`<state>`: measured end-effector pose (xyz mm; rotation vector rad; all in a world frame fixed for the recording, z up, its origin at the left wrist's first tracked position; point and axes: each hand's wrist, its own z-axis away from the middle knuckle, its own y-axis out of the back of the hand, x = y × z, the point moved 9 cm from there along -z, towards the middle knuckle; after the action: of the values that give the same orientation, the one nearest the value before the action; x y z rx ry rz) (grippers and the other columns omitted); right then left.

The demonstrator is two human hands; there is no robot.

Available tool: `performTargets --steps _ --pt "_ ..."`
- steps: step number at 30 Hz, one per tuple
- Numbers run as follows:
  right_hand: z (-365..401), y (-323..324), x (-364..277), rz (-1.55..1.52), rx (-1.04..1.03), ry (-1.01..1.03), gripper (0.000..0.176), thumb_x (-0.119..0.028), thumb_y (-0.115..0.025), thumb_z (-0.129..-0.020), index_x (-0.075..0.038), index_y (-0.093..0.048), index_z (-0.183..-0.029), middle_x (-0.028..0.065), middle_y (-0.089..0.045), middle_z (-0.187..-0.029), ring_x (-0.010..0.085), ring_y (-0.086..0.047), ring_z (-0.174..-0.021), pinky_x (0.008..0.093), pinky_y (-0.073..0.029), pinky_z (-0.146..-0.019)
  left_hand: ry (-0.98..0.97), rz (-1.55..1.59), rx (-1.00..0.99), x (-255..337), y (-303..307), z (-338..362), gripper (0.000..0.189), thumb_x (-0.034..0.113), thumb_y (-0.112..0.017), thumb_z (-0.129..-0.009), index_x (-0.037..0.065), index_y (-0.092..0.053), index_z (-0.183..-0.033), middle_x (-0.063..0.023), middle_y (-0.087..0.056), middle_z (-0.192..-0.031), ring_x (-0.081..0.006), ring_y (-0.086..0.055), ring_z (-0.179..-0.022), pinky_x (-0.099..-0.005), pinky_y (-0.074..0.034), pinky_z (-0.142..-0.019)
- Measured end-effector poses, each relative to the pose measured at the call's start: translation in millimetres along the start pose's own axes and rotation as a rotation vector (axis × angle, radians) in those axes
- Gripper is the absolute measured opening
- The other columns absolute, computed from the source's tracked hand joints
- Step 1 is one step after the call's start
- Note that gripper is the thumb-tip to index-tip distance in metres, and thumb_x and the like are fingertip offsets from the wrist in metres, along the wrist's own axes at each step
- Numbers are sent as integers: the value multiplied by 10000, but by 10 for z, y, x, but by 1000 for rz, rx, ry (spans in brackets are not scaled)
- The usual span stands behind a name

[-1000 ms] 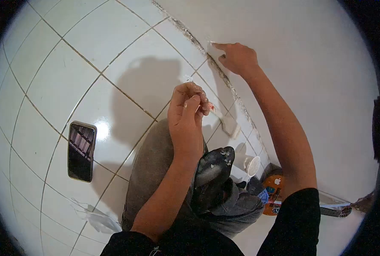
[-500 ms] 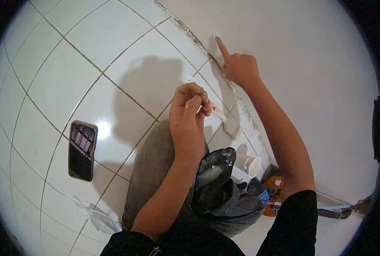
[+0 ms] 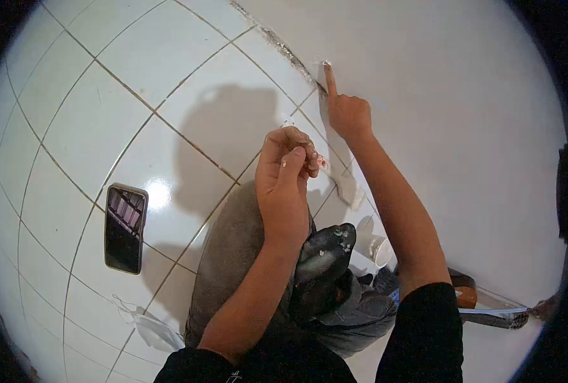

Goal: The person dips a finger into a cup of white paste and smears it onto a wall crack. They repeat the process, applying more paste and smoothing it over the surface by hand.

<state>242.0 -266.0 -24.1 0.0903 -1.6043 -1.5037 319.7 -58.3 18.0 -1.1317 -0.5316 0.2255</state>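
My left hand (image 3: 288,166) is closed above my knee, its fingers curled and smeared with a pale paste; what it pinches, if anything, is too small to name. Beside its fingertips lies a brush (image 3: 346,188) with pale bristles, its handle partly hidden by the hand. My right hand (image 3: 348,110) has its index finger stretched out, the tip touching the white wall (image 3: 437,127) just above the rough, dirty joint with the floor. The other fingers of that hand are folded in. A small whitish spot shows at the fingertip.
A phone (image 3: 125,228) lies on the white floor tiles (image 3: 105,127) at the left. Near it is a white face mask (image 3: 156,332). A white cup (image 3: 380,251) lies beyond my dark shoe (image 3: 325,249). An orange-brown object (image 3: 466,293) sits by my right sleeve.
My right fingertip has moved slightly down along the wall, and the right forearm has shifted left, now covering part of the cup's surroundings. My left hand has barely moved.
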Motion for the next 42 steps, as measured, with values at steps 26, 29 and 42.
performTargets --steps 26,29,42 --pt "-203 -147 -27 196 -253 23 883 -112 -609 -888 -295 -62 -1557 109 -699 -740 232 -679 -564 371 -550 -482 5 -14 29 17 13 7 126 25 -486 -910 40 -524 -1028 -35 -509 -899 -102 -494 -823 -247 -424 -705" --pt "-145 -63 -7 175 -147 41 861 -154 -607 -889 -268 -80 -1561 87 -690 -697 225 -656 -519 364 -516 -448 11 -10 35 15 18 3 122 21 -481 -911 39 -524 -1024 -35 -506 -887 -100 -493 -812 -246 -424 -700" --pt "-97 132 -252 109 -115 115 753 -114 -540 -898 -326 -197 -1534 60 -673 -672 206 -676 -597 341 -514 -498 16 -22 47 12 -13 15 106 32 -464 -915 32 -518 -1006 -36 -491 -858 -105 -457 -719 -250 -389 -674"
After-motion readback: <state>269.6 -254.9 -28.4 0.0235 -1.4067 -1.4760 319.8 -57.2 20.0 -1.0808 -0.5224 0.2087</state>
